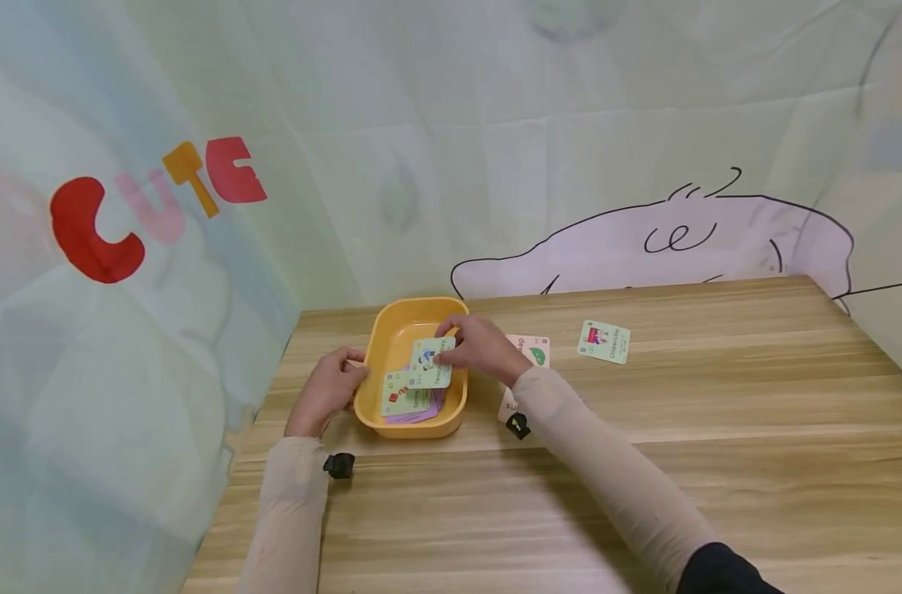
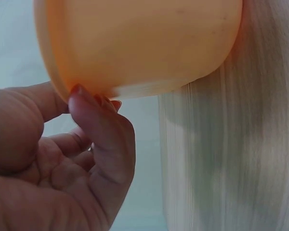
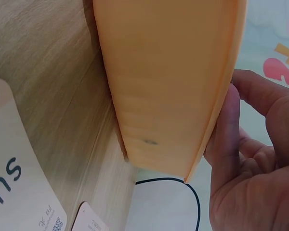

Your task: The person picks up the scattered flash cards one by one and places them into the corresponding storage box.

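Note:
A yellow plastic tray (image 1: 460, 404) stands on the table, a green flash card (image 1: 399, 400) lying over a purple one (image 1: 424, 412) inside. My left hand (image 1: 323, 394) pinches the tray's left rim between thumb and fingers, as the left wrist view also shows. Over the tray, my right hand (image 1: 488, 351) holds another green flash card (image 1: 427, 371) with a small picture, its thumb on the card's face. In the right wrist view the tray's wall (image 3: 159, 86) hides that card, and the hand (image 3: 260, 159) is right at the rim.
Right of the tray, pale flash cards (image 1: 538, 345) lie partly under the right forearm. A separate green card (image 1: 603, 341) lies farther right on the wooden table (image 1: 718, 396). Behind the table hangs a printed cloth (image 1: 391, 124). Small black devices (image 1: 339, 465) sit at both wrists.

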